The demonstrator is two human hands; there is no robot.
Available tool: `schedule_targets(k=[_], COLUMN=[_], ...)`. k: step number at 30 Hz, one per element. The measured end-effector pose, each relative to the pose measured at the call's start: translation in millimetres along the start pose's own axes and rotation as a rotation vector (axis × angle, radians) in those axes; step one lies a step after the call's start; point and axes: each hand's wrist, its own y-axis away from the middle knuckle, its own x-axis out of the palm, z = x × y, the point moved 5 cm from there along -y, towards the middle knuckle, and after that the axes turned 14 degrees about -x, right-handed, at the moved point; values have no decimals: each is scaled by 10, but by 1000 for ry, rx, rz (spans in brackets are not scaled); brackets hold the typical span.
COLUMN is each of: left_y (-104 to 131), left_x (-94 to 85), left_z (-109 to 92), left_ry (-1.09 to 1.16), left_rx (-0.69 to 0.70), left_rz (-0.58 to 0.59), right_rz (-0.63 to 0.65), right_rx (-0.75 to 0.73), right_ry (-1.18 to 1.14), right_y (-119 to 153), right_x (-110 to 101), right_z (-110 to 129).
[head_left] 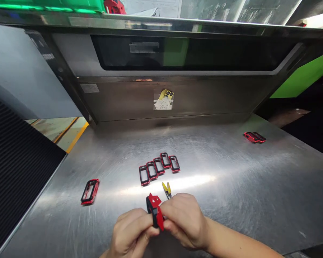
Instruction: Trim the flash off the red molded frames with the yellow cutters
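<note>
Red-and-black frame [155, 213] looks light, stiffish, best taken by its rim; left fingers [144, 225] and right fingers [172, 211], nearly closed, pinch opposite sides.

- A workshop or factory workstation, by its broad, scratched, silvery metal tabletop [218, 204].
- A brown-grey metal back panel [210, 96] rises behind it, with a clear pouch of yellow and white stickers [164, 100] on it.
- Several matching rectangular red-and-black frames [151, 170] lie in a staggered row, near a small metal tool with yellow handles [166, 189].
- A bright green bin [48, 5] sits on the metal shelf [110, 22] above.
- A painted yellow line [77, 138] marks the floor at left.
</note>
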Motion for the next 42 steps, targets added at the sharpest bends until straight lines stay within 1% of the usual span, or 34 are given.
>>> schedule_targets(k=[3, 6, 8, 11, 13, 16, 18, 20, 22, 25, 28, 30, 32, 34, 38, 40, 42], left_y=[3, 23, 46, 89, 115, 127, 121, 111, 102, 93, 84, 78, 77, 77, 85, 89, 86], left_x=[-12, -12, 4, 48, 95, 149, 161, 173, 181, 180, 191, 200, 195, 186, 191, 200, 204], left_z=[-11, 20, 78, 211, 281, 329, 341, 336, 323, 315, 307, 304, 313, 329, 357, 369, 384], left_ry=[17, 31, 60, 185, 284, 363, 381, 392, 406, 423, 418, 410, 415, 419, 401, 411, 426], left_rx=[9, -29, -117, -351, -491, -609, -654, -680, -699, -739, -723, -691, -684, -704, -789, -825, -837], left_rz=[0, 9, 28, 52, 89, 150, 169, 186, 185, 145, 169, 204, 208, 192, 185, 188, 180], right_rz=[-7, -8, -6, 11, 13, -23, -53, -81, -101, -107, -106, -100, -96, -87, -40, -45, -67], right_rx=[4, 10, 8, 41, 143, 408, 585, 722, 829, 929, 962, 965, 957, 919, 785, 801, 867], right_ry=[-8, -14, -17, -53, -140, -374, -563, -737, -861, -945, -964, -966, -957, -923, -799, -809, -871], right_y=[-6, 0, 8, 20, 34, 85, 133, 177, 216, 258, 269, 269, 266, 252, 200, 206, 233], right_x=[-4, 6, 18, 46, 65, 98, 140, 190, 236, 284, 300, 302, 297, 280, 237, 243, 268], right_z=[-1, -8, -11, -21, -52, -123, -152, -163, -169, -178, -184, -183, -182, -178, -165, -170, -181])
